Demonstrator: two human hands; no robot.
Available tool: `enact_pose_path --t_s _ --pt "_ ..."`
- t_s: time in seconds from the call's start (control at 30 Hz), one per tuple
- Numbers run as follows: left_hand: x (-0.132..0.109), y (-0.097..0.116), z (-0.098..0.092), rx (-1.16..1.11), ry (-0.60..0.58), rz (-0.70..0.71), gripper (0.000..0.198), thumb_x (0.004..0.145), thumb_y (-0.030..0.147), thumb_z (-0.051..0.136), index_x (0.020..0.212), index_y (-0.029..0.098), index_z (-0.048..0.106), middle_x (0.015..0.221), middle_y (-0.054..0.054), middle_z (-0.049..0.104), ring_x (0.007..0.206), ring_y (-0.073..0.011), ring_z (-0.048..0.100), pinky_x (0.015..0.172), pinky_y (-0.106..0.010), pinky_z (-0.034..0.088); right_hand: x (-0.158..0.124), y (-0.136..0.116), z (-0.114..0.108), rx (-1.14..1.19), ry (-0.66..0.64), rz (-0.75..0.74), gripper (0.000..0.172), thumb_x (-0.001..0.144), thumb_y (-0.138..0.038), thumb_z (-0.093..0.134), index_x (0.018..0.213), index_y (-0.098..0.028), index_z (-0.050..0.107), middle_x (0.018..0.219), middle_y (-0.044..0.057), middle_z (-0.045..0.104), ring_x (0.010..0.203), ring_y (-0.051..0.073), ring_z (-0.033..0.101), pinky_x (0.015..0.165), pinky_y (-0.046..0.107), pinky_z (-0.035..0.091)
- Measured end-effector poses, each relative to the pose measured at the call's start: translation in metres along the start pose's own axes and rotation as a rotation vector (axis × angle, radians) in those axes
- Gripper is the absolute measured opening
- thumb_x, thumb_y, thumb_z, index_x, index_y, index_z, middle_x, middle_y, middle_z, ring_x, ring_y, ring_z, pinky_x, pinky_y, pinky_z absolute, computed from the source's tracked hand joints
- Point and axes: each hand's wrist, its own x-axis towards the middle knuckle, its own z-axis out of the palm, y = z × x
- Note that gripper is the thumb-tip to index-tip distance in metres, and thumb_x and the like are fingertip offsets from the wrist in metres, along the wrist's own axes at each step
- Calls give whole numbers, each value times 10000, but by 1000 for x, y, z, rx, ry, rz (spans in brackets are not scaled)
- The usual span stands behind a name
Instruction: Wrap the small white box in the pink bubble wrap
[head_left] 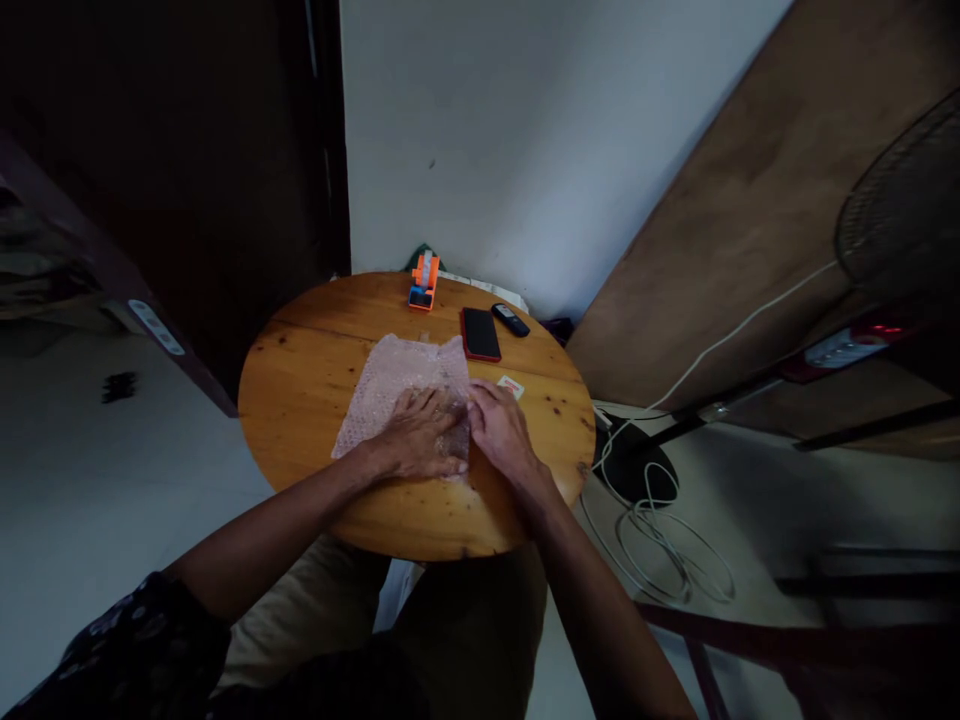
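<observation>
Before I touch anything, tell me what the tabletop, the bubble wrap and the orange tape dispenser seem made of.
Tabletop: wood, likely varnished; knots, grain and slight sheen show. Bubble wrap: translucent plastic, pinkish, judging by its dimpled surface. Tape dispenser: probably smooth plastic, from its even, bright orange.

You are working in dim, cool light whose source you cannot place from this view. A soft bluish brightness lies on the wall [510, 150], while the doorway [202, 130] at upper left sinks almost to black. Your desk [300, 390] looks warm, with a faint sheen toward its near edge, and the bubble wrap [382, 385] catches small pale glints. Murky shadow covers the lower right, where detail smears. The fan [907, 200] appears stretched and soft at the frame's edge; its red indicator lights [886, 328] glow hazily.
</observation>
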Motion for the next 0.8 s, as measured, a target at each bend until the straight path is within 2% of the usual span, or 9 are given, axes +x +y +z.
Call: enact_pose_path --t_s 0.1,0.2,0.3,0.37,0.43,0.5,0.6,0.67,0.8 --pt "-3 0 1 -2 16 -3 914 822 784 509 1559 265 357 1680 -164 200 1552 -419 110 1212 -648 39 2 8 -15 -51 118 95 445 914 -231 511 1347 -162 587 1424 170 561 1255 350 521 1075 523 388" --pt "-3 0 2 -2 20 -15 918 812 794 512 1549 263 382 1678 -167 201 1548 -430 114 1208 -655 33 6 26 -21 -50 90 273 570 833 -272 629 1379 -134 536 1352 199 600 1198 373 557 1006 509 435" --pt "-3 0 2 6 10 -14 919 806 799 513 1537 252 404 1674 -177 209 1548 -427 120 1210 -648 43 8 44 -20 85 19 409 403 792 -298 666 1175 -175 644 1069 125 707 1005 296 648 898 426 496" --pt "-2 1 1 3 9 -14 919 810 795 514 1544 257 389 1672 -178 215 1547 -426 125 1209 -649 55 8 46 -18 266 74 471 331 762 -338 681 1056 -188 664 938 77 710 885 255 661 832 402 514" --pt "-2 2 0 -5 20 -8 915 808 788 529 1544 264 389 1667 -176 232 1542 -431 141 1205 -656 67 9 36 -17 565 176 463 350 736 -389 690 1026 -196 658 928 52 712 871 235 662 821 386 521" --pt "-1 2 -1 -13 29 -1 913 797 780 554 1535 264 406 1656 -173 259 1534 -440 154 1203 -663 68 12 17 -12 930 218 382 392 718 -435 707 1033 -207 656 989 41 726 933 222 667 856 362 523" --pt "-1 1 0 -15 23 -22 935 779 773 581 1536 253 406 1637 -172 299 1521 -460 168 1199 -673 64 25 -10 1 1303 59 342 373 659 -435 757 940 -207 666 924 25 740 890 201 679 846 334 532" --pt "0 0 3 -11 34 -20 935 785 772 572 1541 251 395 1622 -168 327 1512 -461 184 1198 -673 74 35 -18 12 1407 -16 409 336 631 -441 770 841 -206 656 863 25 739 860 203 684 834 339 542" --pt "2 -3 3 -17 70 45 914 805 775 542 1536 244 402 1620 -169 321 1509 -444 194 1202 -657 99 44 -9 28 1433 8 561 316 661 -481 726 782 -217 602 882 64 744 941 232 692 865 366 546"
